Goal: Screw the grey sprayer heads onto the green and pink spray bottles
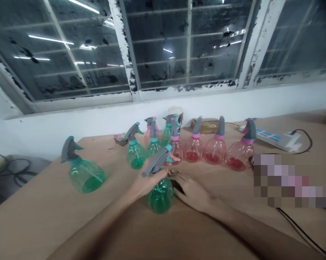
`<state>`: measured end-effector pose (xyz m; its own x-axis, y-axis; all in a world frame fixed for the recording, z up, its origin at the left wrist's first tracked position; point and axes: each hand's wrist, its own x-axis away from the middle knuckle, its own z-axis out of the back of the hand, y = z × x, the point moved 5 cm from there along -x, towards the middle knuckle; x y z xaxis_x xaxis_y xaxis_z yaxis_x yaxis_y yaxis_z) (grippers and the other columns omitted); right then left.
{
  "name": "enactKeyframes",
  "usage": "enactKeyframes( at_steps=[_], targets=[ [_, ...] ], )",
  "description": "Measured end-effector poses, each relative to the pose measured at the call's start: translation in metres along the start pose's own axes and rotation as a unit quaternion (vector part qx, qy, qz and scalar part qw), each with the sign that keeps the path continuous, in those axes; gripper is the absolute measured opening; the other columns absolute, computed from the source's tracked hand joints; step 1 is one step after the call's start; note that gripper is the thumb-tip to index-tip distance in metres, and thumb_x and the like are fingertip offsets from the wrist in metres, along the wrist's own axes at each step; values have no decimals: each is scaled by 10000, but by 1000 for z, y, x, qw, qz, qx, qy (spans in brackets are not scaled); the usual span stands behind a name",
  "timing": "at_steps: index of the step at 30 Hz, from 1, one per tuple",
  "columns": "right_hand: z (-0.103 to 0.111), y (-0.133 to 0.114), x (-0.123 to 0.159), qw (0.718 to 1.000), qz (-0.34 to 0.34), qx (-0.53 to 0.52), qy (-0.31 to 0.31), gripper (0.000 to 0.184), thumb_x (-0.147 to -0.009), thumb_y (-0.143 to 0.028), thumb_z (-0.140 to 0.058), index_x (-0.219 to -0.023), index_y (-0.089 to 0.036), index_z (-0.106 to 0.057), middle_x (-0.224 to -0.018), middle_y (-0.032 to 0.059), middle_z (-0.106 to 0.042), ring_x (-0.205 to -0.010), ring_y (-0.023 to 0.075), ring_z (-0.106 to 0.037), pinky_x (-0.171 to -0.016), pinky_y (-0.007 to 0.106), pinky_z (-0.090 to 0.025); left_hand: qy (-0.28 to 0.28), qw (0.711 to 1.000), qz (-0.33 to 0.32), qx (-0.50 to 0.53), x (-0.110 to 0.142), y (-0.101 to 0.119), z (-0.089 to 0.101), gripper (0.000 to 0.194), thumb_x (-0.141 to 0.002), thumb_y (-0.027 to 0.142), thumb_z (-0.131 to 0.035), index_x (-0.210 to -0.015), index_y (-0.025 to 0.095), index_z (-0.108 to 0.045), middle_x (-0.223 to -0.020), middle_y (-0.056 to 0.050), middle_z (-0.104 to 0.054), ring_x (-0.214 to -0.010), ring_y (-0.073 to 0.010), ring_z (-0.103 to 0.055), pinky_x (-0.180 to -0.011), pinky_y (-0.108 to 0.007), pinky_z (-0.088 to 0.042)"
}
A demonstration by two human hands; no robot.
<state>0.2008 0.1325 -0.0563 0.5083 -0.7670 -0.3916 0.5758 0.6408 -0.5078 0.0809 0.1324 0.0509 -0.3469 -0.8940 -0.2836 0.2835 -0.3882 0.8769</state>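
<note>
The left hand (150, 179) grips the front green bottle (160, 198) round its neck, near-upright, well in from the bench's (40, 206) far edge; the right hand (192, 192), half-curled, sits just right, contact unclear.

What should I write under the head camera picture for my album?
The left hand holds a green spray bottle, the right hand beside it, pink bottles behind.

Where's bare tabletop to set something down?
Free: the table between the leftmost green bottle and left hand, and between the right hand and rightmost pink bottle. Crowded: farther back, where the clustered bottles leave little gap.
</note>
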Motion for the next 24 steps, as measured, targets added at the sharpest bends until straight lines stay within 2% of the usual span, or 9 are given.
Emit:
enactKeyframes(
  at_steps=[3,7,14,18,24],
  targets=[
    [1,1,0,1000,-7,-8,3,386,-832,-203,-467,-1217,-169,-473,-1223,121,-540,-1171,219,-462,-1002,420,-361,-29,999,-19,14,0,1,-3,230,-725,210,-551,-934,213,-646,-890,-36,-686,-877,-218,-620,-821,-331,-464],
    [1,3,0,1000,2,-13,-4,374,-838,-211,-461,-1209,-169,-475,-1224,120,-536,-1168,217,-464,-1000,419,-361,-12,1000,-23,16,2,1,-5,215,-774,291,-550,-967,218,-610,-947,-39,-664,-832,-187,-619,-776,-303,-462],
    [2,3,0,999,14,-32,-4,336,-848,-228,-465,-1180,-186,-491,-1198,105,-548,-1147,206,-478,-993,410,-367,6,999,7,-40,6,3,0,170,-762,356,-560,-795,195,-604,-677,-7,-618,-628,-156,-566,-563,-262,-416],
    [3,3,0,1000,4,-23,-3,333,-844,-233,-473,-1169,-167,-499,-1195,110,-551,-1134,203,-488,-991,394,-373,9,998,-19,-60,5,7,2,175,-792,322,-501,-718,188,-585,-677,-9,-605,-659,-158,-563,-603,-269,-426],
    [1,6,1,1000,-2,-10,-18,323,-848,-244,-467,-1160,-174,-515,-1215,111,-546,-1166,212,-466,-1000,407,-362,6,1000,-21,-6,2,2,-3,185,-811,327,-512,-938,212,-580,-868,-21,-643,-816,-179,-593,-758,-302,-439]
  ],
)
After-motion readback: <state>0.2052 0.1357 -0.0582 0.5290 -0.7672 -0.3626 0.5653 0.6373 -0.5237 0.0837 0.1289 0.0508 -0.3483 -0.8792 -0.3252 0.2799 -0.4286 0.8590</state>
